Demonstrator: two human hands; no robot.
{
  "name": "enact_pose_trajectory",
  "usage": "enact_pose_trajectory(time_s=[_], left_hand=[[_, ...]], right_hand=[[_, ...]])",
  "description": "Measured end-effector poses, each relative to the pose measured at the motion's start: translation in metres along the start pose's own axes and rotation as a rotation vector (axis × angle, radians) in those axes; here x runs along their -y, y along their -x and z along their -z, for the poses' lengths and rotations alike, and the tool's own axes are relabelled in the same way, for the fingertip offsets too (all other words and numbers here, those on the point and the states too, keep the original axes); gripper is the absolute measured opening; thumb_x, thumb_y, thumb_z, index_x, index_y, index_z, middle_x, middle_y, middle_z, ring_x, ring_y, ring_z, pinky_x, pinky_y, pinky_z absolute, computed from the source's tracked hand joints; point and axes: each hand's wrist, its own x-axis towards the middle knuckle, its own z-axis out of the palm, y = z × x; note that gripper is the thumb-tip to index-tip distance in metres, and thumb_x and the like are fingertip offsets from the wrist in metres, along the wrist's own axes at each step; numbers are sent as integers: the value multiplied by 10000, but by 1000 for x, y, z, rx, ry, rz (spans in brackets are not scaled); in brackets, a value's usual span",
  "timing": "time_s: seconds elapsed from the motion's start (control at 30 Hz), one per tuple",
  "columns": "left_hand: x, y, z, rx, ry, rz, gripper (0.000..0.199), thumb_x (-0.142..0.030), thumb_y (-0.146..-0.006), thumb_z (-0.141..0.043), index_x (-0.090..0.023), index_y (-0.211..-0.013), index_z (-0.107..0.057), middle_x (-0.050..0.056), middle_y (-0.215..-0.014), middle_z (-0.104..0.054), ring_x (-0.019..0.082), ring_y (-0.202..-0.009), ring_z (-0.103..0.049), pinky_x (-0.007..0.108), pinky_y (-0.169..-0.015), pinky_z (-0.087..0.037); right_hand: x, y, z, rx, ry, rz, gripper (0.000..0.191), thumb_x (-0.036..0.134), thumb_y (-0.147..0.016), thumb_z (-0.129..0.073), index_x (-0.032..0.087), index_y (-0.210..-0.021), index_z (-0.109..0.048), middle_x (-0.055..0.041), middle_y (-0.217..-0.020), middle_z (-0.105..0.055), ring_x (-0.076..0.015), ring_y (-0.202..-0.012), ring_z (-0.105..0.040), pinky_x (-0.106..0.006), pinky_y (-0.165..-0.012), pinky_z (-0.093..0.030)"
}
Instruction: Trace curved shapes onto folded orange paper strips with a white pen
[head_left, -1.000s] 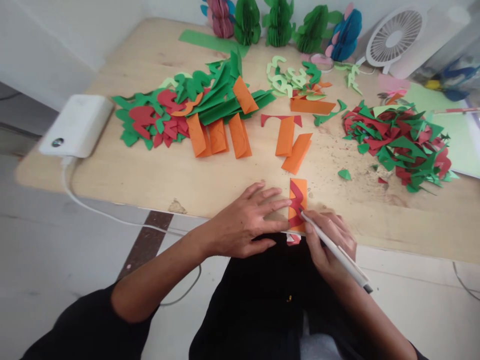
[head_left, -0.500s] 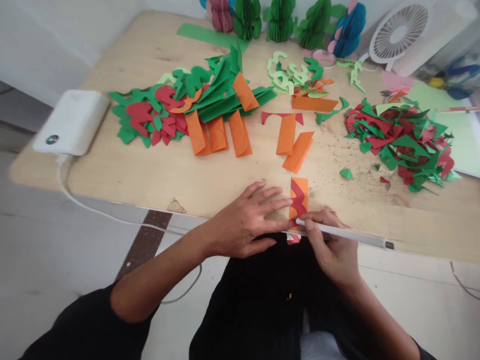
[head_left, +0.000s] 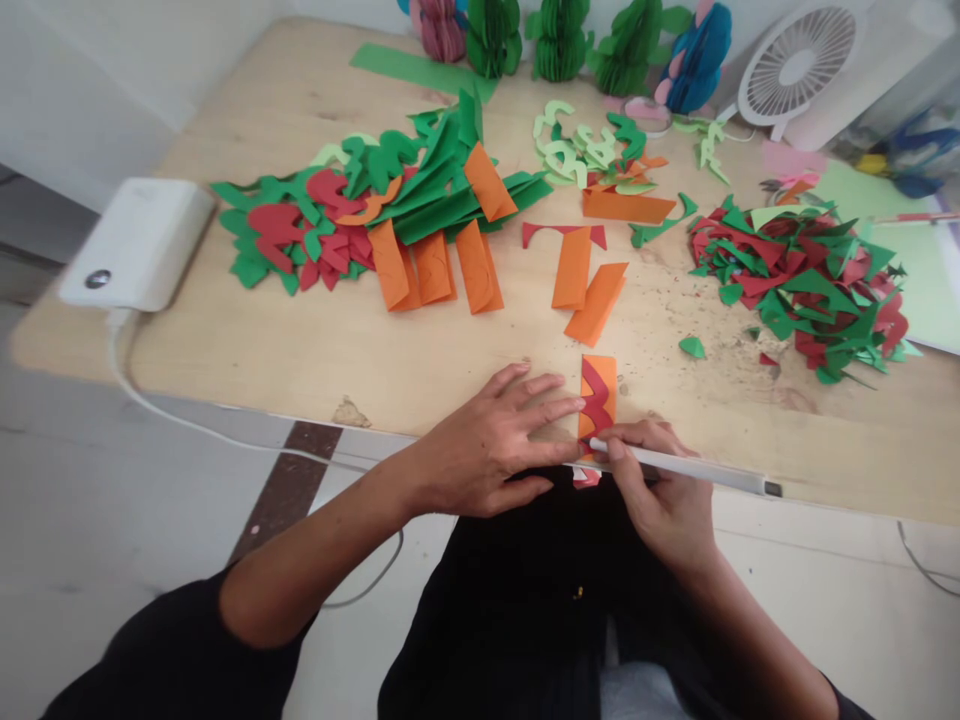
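Observation:
An orange paper strip (head_left: 609,375) lies at the table's front edge, with a wavy red paper cutout (head_left: 596,405) on top of it. My left hand (head_left: 499,440) rests palm down with fingers spread, its fingertips touching the left side of the red cutout. In my right hand (head_left: 667,490) is a white pen (head_left: 701,468), gripped between thumb and fingers. The pen's tip meets the lower part of the cutout, and its dark end points right. Just below the table edge a small red and white piece (head_left: 586,477) shows.
Folded orange papers (head_left: 592,305) lie beyond my hands. Green and red cutouts (head_left: 330,215) are heaped at left, paper scraps (head_left: 810,285) at right. A white power bank (head_left: 139,245) with a cable sits at the left edge. A small fan (head_left: 799,65) and honeycomb paper figures (head_left: 559,40) stand behind.
Both hands, the pen and the papers keep almost the same places. The pen's dark end has shifted very slightly left, and the view has moved a little.

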Motion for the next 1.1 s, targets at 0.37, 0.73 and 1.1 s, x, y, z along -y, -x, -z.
enact_pose_trajectory(time_s=[0.37,0.73,1.1], left_hand=[[-2,-2,2,16,-3,10,366,-371,-936,-532,-287,-1283,-609,90,-1470,-490,337,-1404,-358,592,-1175,-193],[-1,-1,1,20,-4,5,357,-376,-943,-514,-270,-1268,-618,102,-1482,-475,349,-1412,-350,600,-1174,-192],[0,-1,1,15,-6,1,349,-376,-950,-507,-269,-1265,-614,99,-1483,-471,340,-1412,-349,601,-1178,-184]], right_hand=[[0,-1,-1,-1,12,15,155,245,-916,-538,229,-805,-644,-1,-694,-694,-162,-655,-622,-319,-646,-473],[1,-1,-1,-30,30,43,131,209,-907,-547,225,-813,-637,5,-688,-691,-156,-648,-616,-298,-618,-475],[-1,-2,1,-48,65,34,149,229,-918,-534,221,-811,-637,5,-678,-678,-150,-635,-632,-282,-598,-473]])
